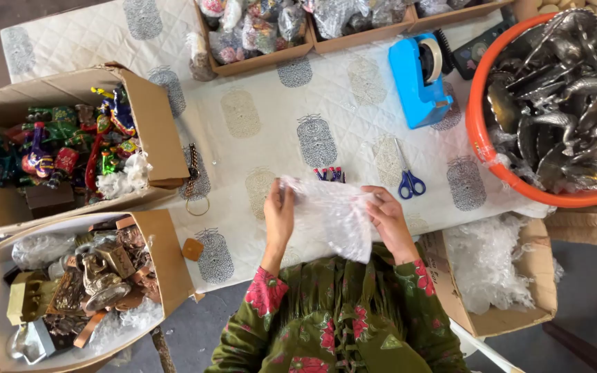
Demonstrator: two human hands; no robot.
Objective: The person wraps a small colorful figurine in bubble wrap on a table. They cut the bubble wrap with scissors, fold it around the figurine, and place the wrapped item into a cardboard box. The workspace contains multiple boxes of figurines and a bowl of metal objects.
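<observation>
Bubble wrap sheet [333,214]: your left hand [279,211] and right hand [387,217] grip its edges, spreading it; next calls for an item laid on it.

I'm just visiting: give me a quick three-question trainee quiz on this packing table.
1. True or false: both hands, left hand and right hand, hold the bubble wrap.
2. What colour is the tape dispenser?
3. The scissors lie: A) in a box, B) on the tablecloth, C) in the orange tub.

Key: 1 true; 2 blue; 3 B.
</observation>
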